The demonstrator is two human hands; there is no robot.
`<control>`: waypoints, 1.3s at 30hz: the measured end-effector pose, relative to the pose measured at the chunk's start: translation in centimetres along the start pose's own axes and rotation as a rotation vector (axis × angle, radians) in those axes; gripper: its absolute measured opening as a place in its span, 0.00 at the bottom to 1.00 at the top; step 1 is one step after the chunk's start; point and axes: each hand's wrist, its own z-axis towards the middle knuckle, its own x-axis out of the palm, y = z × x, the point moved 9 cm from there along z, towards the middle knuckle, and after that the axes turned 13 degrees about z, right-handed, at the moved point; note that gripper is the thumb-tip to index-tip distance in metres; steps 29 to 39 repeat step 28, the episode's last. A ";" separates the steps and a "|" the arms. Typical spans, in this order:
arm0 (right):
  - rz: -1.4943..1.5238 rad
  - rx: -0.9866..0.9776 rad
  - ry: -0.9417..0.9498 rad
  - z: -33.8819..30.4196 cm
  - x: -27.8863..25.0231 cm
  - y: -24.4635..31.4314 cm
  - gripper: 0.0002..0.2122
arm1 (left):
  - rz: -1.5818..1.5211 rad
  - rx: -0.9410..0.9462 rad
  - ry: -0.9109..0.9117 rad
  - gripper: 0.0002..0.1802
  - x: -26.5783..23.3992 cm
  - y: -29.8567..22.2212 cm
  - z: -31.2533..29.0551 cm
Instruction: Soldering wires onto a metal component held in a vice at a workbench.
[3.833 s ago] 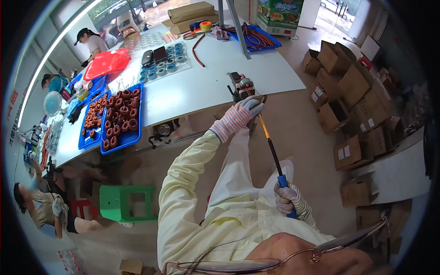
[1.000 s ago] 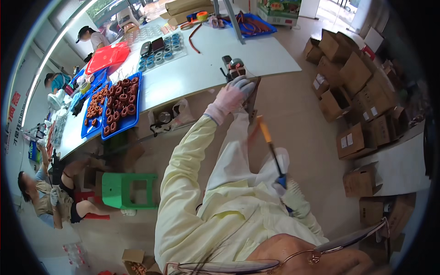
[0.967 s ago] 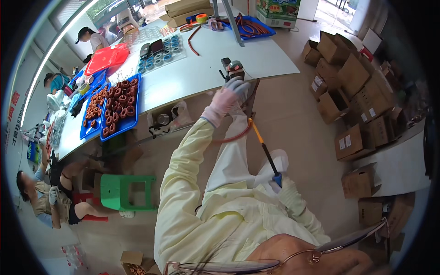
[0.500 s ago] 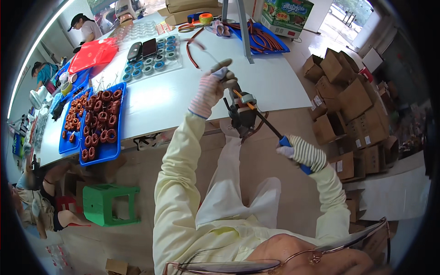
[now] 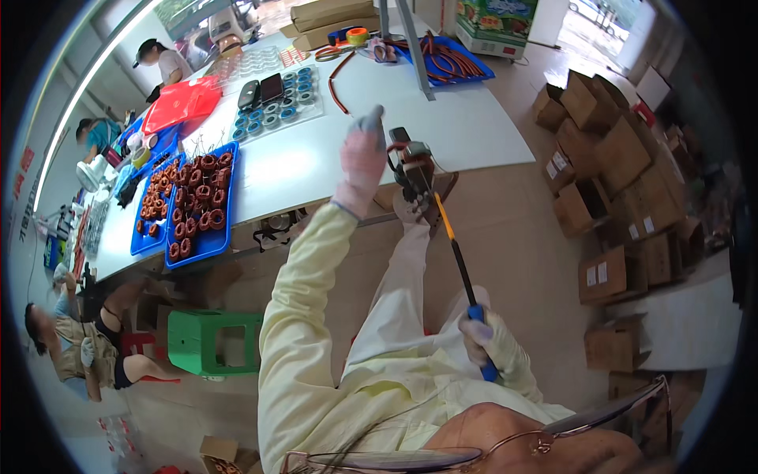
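My right hand [image 5: 488, 338], in a glove, is wrapped round the blue handle of a long thin tool [image 5: 466, 272] with a black shaft and an orange-yellow front part. The tool slants up from my lap toward a dark clamp-like fixture [image 5: 414, 170] at the table's front edge. Its tip is too small to make out where it meets the fixture. My left hand [image 5: 363, 162], in a pale pink glove with grey fingertips, is raised over the table edge just left of the fixture. Motion smears its fingers, so what they hold, if anything, does not show.
Blue trays [image 5: 197, 251] of copper-coloured wound rings stand at the left. Behind them lie a clear tray of blue and grey rings [image 5: 288, 95], a red bag [image 5: 183, 103] and a blue tray of reddish-brown strips [image 5: 454, 67]. A green stool [image 5: 189, 341] and cartons [image 5: 608, 197] flank me.
My right hand has drawn the tool back and down toward my lap, away from the fixture. My left hand has shifted slightly and turned more upright. The view has swung a little.
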 end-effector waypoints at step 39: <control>-0.346 0.090 0.173 12.4 0.9 13.4 0.13 | -1.865 -0.762 1.028 0.13 18.0 1.9 4.5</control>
